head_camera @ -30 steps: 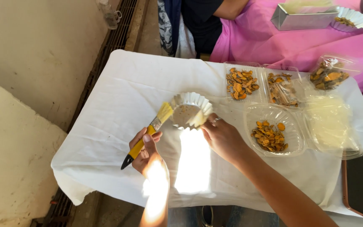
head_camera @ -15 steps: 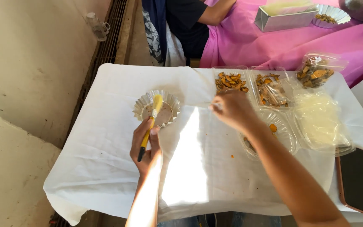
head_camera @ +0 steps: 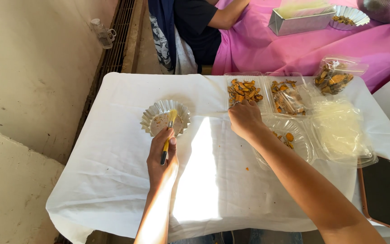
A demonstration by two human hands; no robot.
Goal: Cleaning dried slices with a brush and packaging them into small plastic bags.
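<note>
Left hand [head_camera: 161,160] grips the brush [head_camera: 168,135] — keep bristles flat in the foil cup [head_camera: 164,118] — right hand [head_camera: 244,118], curled, picks from the tray [head_camera: 245,90].

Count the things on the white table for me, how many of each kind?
Fluted foil cup: 1
Yellow brush: 1
Clear plastic trays: 4
Phone: 1
Total: 7

Landmark: a fluted foil cup [head_camera: 165,118] stood on the white tablecloth [head_camera: 113,171].
Left hand [head_camera: 161,159]: just below the cup, gripped a yellow brush [head_camera: 168,138] whose bristles lay inside the cup.
Right hand [head_camera: 245,118]: right of the cup, fingers curled at a clear tray of orange pieces [head_camera: 244,91].
Phone [head_camera: 382,193]: far right of the cup, at the table edge.
</note>
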